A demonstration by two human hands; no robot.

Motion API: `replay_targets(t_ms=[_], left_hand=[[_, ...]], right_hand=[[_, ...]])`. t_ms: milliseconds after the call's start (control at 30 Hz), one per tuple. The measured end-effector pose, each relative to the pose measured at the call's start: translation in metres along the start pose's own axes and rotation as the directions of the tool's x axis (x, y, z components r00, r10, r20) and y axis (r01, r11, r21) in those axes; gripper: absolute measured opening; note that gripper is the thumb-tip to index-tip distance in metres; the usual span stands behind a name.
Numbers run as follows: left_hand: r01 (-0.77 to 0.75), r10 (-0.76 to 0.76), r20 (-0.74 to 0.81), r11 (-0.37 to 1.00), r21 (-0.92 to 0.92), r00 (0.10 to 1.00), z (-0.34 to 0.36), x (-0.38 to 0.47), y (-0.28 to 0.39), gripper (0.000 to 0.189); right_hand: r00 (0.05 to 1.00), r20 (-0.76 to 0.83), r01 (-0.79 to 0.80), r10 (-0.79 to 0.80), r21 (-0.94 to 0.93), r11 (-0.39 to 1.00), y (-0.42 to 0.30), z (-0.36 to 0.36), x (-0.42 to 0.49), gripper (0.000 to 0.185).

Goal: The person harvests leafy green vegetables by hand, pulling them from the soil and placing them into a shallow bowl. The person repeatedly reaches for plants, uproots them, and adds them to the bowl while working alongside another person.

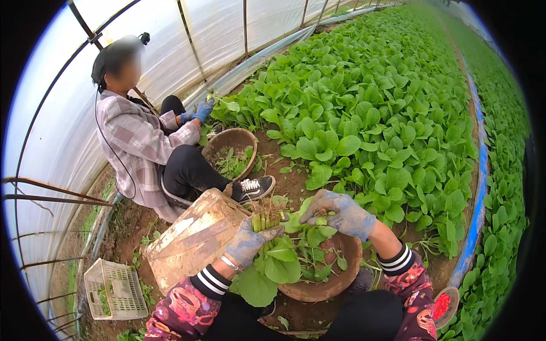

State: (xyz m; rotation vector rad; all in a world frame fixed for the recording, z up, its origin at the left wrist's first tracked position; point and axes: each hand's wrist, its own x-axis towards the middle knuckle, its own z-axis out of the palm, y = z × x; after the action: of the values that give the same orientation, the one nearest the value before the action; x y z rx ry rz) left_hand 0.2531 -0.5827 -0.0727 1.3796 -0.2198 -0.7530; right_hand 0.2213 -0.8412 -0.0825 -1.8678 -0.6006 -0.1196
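Both my hands wear muddy blue-grey gloves. My left hand [251, 241] grips a bunch of leafy greens [279, 264], the stems and soil-covered roots pointing up and the broad leaves hanging down. My right hand [343, 213] is to the right of the roots, its fingers closed around a small rooted bit of plant [324, 213]. Under and between my hands a round brown basin [356, 273] holds loose leaves and stems. Behind the basin and to its right, the dense bed of leafy greens [367, 115] grows from brown soil.
A co-worker [136, 132] in a plaid jacket sits at upper left, holding plants over another basin [251, 149]. A muddy board or box [196, 234] lies beside my left arm. A white plastic crate [117, 294] stands lower left. At lower right is a bowl of red items [454, 294].
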Motion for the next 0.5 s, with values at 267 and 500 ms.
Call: replay_targets(t_ms=[267,500], left_hand=[[-0.004,0.002,0.056,0.999,0.044,0.998,0.018,0.011,0.005,0.037],[-0.045,0.075,-0.164,0.983,0.18,0.984,0.027,0.015,0.002,0.036]], right_hand=[[0.996,-0.091,0.003,-0.006,-0.025,1.0,0.01,0.032,0.014,0.032],[0.914,-0.403,0.145,-0.048,0.212,0.966,0.001,0.008,0.015,0.054]])
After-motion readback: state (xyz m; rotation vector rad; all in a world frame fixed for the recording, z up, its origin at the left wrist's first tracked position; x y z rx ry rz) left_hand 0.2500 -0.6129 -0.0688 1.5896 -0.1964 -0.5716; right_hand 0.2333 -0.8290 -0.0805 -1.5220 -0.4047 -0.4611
